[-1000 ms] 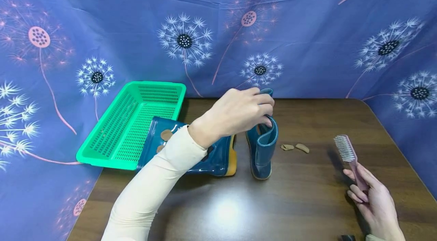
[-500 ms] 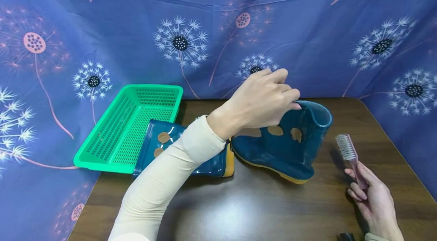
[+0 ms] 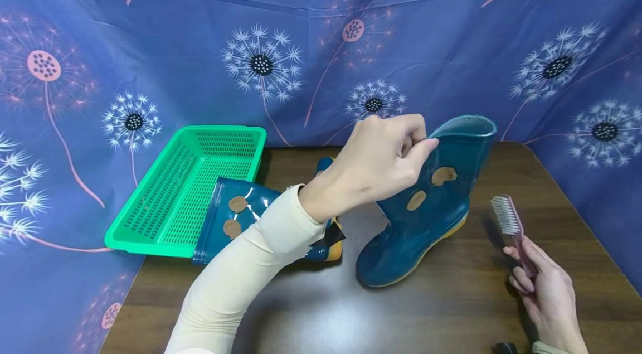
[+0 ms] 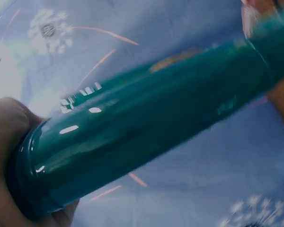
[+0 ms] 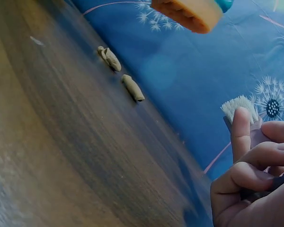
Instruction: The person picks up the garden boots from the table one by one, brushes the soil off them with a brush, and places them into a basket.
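My left hand (image 3: 373, 170) pinches the top rim of a blue rubber boot (image 3: 421, 226) with a yellow-orange sole, just right of the table's middle. The boot leans, toe down and leftward, its heel tipped up; tan patches (image 3: 443, 175) stick to its shaft. In the left wrist view, the shaft (image 4: 132, 137) runs across the frame from the hand (image 4: 4, 156). At the right, my right hand (image 3: 551, 292) grips the pink handle of a brush (image 3: 507, 216), its pale bristles (image 5: 241, 105) held above the table.
A second blue boot (image 3: 261, 200) lies on its side, partly behind my left arm, its shaft over the edge of a green basket (image 3: 236, 142). Two tan curled pieces (image 5: 132, 89) lie on the table. A small dark object (image 3: 506, 348) shows at the front edge.
The boot in my left hand has turned from end-on to side-on and then tipped heel-up, while the hand moved right. The right hand keeps the brush in nearly the same place.
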### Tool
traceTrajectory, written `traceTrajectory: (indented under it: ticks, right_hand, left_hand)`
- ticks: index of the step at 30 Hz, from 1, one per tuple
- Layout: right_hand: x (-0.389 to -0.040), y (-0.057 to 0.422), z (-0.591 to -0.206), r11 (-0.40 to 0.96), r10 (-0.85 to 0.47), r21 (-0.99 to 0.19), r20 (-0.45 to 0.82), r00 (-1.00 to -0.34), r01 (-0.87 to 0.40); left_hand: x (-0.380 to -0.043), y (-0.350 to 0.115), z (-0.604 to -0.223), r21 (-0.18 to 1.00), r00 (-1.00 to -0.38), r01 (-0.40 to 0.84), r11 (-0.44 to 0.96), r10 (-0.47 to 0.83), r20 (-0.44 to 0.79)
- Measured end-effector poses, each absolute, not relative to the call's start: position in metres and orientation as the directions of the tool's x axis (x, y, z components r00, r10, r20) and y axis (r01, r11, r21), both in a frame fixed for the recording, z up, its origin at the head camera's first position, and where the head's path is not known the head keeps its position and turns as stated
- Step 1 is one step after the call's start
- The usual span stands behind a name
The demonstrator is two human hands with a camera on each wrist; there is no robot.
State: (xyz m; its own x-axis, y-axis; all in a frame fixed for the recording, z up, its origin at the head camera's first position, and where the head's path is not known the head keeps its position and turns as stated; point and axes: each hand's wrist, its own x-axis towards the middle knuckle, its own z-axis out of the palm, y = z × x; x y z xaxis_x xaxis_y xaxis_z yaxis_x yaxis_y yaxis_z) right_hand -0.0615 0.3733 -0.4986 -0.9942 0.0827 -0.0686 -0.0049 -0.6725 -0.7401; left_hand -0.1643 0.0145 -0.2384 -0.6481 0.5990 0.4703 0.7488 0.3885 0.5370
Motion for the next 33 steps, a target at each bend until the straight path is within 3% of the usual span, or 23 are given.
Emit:
traceTrajectory:
  ticks: [3,7,14,22,33]
  right_hand:
    - [-0.062,0.370,-0.498,-0.641,0.113,-0.768,-0.089,-0.990,-0.004]
    - [-0.064,0.363,-0.496,-0.565,0.234,-0.824,-0.111,-0.966,-0.043]
    - [-0.070,0.347,-0.490,-0.355,0.588,-0.930,-0.142,-0.796,-0.096]
    - [-0.072,0.342,-0.490,-0.315,0.628,-0.946,-0.145,-0.765,-0.079]
    - [-0.074,0.336,-0.489,-0.313,0.660,-0.946,-0.150,-0.736,-0.088]
  left_hand:
    - [-0.166,0.010,-0.241,0.669,-0.749,0.632,0.390,0.530,0.399]
    - [-0.168,0.004,-0.248,0.766,-0.823,0.511,0.390,0.480,0.304]
    - [-0.175,-0.004,-0.269,0.845,-0.885,0.400,0.355,0.390,0.254]
    - [-0.198,-0.023,-0.297,0.851,-0.920,0.378,0.365,0.251,0.301]
    - [-0.202,-0.068,-0.321,0.726,-0.940,0.320,0.609,0.108,0.324]
